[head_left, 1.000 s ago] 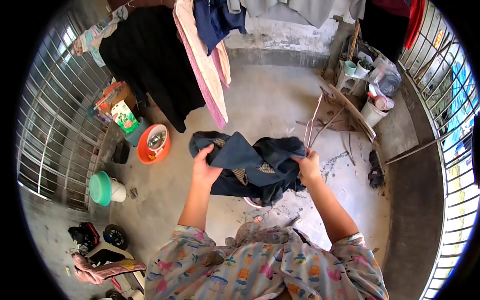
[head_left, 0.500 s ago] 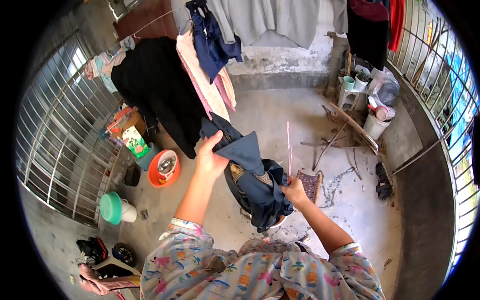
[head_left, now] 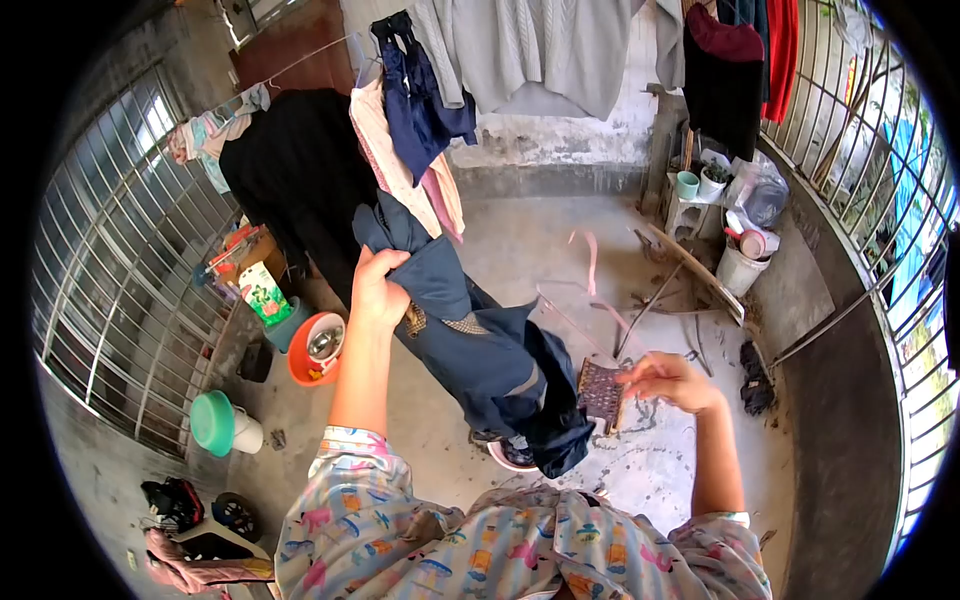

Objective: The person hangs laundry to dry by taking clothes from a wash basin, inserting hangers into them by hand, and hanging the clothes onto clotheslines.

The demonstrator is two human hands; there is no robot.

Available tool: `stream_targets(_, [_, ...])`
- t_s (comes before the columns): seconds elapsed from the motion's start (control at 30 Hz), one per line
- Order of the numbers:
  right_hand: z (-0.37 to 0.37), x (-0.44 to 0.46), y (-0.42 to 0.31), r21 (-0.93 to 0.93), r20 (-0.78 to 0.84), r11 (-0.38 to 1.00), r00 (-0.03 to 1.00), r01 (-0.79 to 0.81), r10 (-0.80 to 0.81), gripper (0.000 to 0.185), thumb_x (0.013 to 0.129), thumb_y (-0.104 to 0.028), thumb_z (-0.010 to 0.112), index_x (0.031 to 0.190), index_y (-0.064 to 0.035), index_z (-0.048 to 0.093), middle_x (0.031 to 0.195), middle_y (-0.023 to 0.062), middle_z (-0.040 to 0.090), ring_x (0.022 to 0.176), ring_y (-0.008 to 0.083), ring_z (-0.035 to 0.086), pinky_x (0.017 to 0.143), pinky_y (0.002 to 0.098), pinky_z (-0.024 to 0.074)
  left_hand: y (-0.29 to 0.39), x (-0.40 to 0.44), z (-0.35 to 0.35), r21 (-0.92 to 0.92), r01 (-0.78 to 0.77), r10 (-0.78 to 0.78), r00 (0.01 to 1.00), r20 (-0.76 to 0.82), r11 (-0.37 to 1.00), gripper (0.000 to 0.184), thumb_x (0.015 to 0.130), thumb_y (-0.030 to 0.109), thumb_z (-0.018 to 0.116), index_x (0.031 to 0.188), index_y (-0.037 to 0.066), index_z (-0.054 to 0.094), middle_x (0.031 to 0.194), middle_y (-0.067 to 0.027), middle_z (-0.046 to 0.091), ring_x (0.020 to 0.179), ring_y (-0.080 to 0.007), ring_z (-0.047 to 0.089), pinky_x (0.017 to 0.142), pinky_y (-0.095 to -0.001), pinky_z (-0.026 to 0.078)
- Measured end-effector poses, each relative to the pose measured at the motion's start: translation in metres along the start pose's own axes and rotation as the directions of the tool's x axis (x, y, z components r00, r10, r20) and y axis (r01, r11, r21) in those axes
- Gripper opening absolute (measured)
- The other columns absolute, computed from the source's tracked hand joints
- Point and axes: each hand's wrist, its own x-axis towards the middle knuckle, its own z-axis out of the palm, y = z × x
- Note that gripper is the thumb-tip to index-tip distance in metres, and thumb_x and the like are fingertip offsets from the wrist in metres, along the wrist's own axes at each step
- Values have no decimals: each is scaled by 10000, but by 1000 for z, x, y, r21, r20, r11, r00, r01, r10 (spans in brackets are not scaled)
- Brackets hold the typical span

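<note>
My left hand (head_left: 378,295) is closed round the collar end of a dark blue collared jacket (head_left: 450,345). The jacket slants down to the right, and a checked lining shows near its collar. On the other side, my right hand (head_left: 670,382) is raised apart from the jacket with its fingers curled together. A thin pink clothes hanger (head_left: 592,268) reaches from near those fingertips up and to the left, its hook upward. The exact contact between fingers and hanger is blurred. Under the jacket's lower end, a basin (head_left: 512,456) on the floor is partly hidden.
Black clothing (head_left: 295,175), navy shorts (head_left: 415,105) and a grey sweater (head_left: 535,50) hang ahead. An orange basin (head_left: 300,370) and a green basin (head_left: 211,422) stand at left. Sticks, a wooden plank (head_left: 700,272) and a white bucket (head_left: 740,268) are at right.
My right hand has let go of the jacket and moved right, with the hanger tilting over beside it. My left hand has shifted left, and the jacket now hangs more stretched out.
</note>
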Motion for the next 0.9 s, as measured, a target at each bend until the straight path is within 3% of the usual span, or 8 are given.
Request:
stream_targets(0.1, [-23, -32, -30, 62, 11, 996, 997, 70, -70, 169, 866, 99, 519, 982, 44, 627, 1061, 286, 661, 814, 282, 703, 711, 332, 546, -11, 12, -7, 104, 24, -22, 1000, -14, 994, 529, 726, -66, 509, 1248, 25, 510, 1138, -109, 619, 1065, -287, 594, 960, -449, 479])
stream_targets(0.17, [-29, -48, -44, 168, 56, 981, 992, 98, -109, 143, 862, 69, 549, 970, 51, 641, 1045, 263, 677, 805, 241, 698, 655, 289, 511, -15, 7, 17, 175, 36, -37, 999, 1, 984, 573, 689, -65, 509, 1256, 14, 508, 1126, -110, 615, 1070, -287, 587, 959, -436, 473])
stream_targets(0.27, [-43, -62, -58, 91, 145, 974, 965, 206, -218, 155, 852, 61, 548, 971, 89, 642, 1027, 278, 676, 766, 246, 693, 639, 290, 500, -31, 6, 35, 173, 49, -73, 988, 133, 984, 696, 658, -73, 515, 1342, 36, 448, 1156, -90, 581, 1079, -263, 563, 983, -406, 444])
stream_targets(0.4, [-60, -81, -65, 45, 88, 964, 960, 262, -265, 179, 832, 46, 555, 960, 117, 658, 997, 278, 682, 737, 253, 688, 627, 313, 504, -28, 10, 59, 191, -12, -20, 986, 165, 982, 688, 661, -85, 516, 1333, 43, 444, 1167, -82, 575, 1086, -260, 559, 969, -406, 448])
stream_targets(0.5, [-67, -91, -68, 115, 80, 937, 937, 331, -341, 166, 775, 68, 579, 896, 151, 659, 923, 359, 651, 727, 374, 685, 651, 415, 558, -11, 24, 50, 270, -46, -11, 979, 206, 962, 605, 665, -90, 507, 1257, 31, 486, 1104, -85, 607, 1016, -261, 599, 919, -404, 481])
stream_targets(0.53, [-68, -91, -66, 142, 98, 933, 933, 331, -346, 177, 783, 59, 586, 910, 154, 665, 909, 327, 666, 709, 337, 683, 643, 386, 556, -4, 21, 55, 255, -34, -21, 977, 213, 966, 609, 658, -98, 488, 1253, 28, 491, 1081, -91, 615, 991, -265, 612, 897, -401, 493])
stream_targets(0.67, [-62, -83, -74, -139, 256, 979, 960, 150, -111, 245, 836, -10, 596, 1037, 112, 668, 1006, 189, 705, 749, 186, 666, 665, 285, 515, -8, 9, 36, 217, 42, -68, 991, 114, 975, 640, 636, -103, 462, 1268, -1, 479, 1098, -110, 609, 1012, -275, 609, 912, -399, 492])
stream_targets(0.9, [-25, -27, -78, -283, 336, 949, 941, 142, -41, 219, 875, -2, 586, 1056, 77, 681, 982, 176, 714, 730, 182, 670, 664, 296, 545, -45, -25, -17, 214, 197, -198, 980, -20, 957, 662, 622, -91, 470, 1275, 16, 477, 1089, -104, 596, 993, -268, 602, 898, -398, 508])
